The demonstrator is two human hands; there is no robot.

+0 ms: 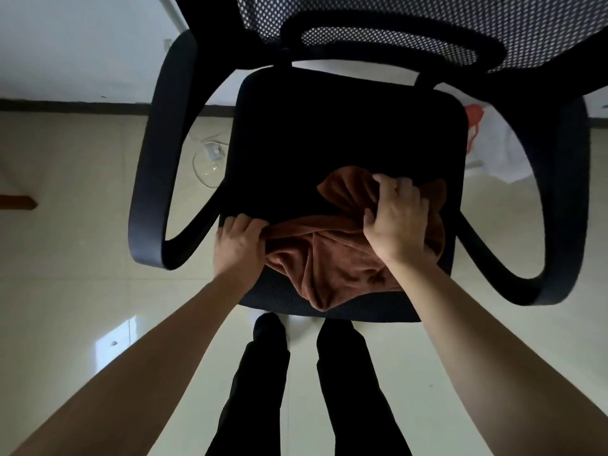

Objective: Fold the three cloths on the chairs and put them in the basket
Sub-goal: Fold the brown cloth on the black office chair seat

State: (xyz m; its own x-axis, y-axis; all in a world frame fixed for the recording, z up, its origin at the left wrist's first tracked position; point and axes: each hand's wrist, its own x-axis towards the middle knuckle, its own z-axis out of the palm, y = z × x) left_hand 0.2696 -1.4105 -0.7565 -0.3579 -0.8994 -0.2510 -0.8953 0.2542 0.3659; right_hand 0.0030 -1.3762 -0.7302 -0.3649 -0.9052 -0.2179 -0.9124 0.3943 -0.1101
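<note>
So it's a top-down look at a black office chair [329, 126], and the brown cloth [329, 258] is sitting in a crumpled heap on the front half of the seat, a bit right of centre. One rumpled fold reaches the seat's front edge. Both hands are on it. The left hand [238, 245] is at the cloth's left end, near the seat's left edge, with the fingers curled tight around a bunch of fabric. The right hand [394, 215] is over the far right part of the heap, knuckles up, fingers and thumb hooked into the fabric so it puckers up around them. The bit of cloth between the two hands looks pulled into a ridge, while the rest sags in soft folds toward the person. The chair has a mesh backrest [493, 24] at the top of the view and looping armrests, the left armrest [154, 159] and the right armrest [566, 192]. The person's legs [345, 390] in black trousers stand right in front of the seat on a pale tiled floor [82, 225]. Behind the chair on the right there's a white plastic bag [490, 149] with red print on the floor. On the left, under the armrest, is some clear rounded thing [205, 166], and I can't tell what it is.
</note>
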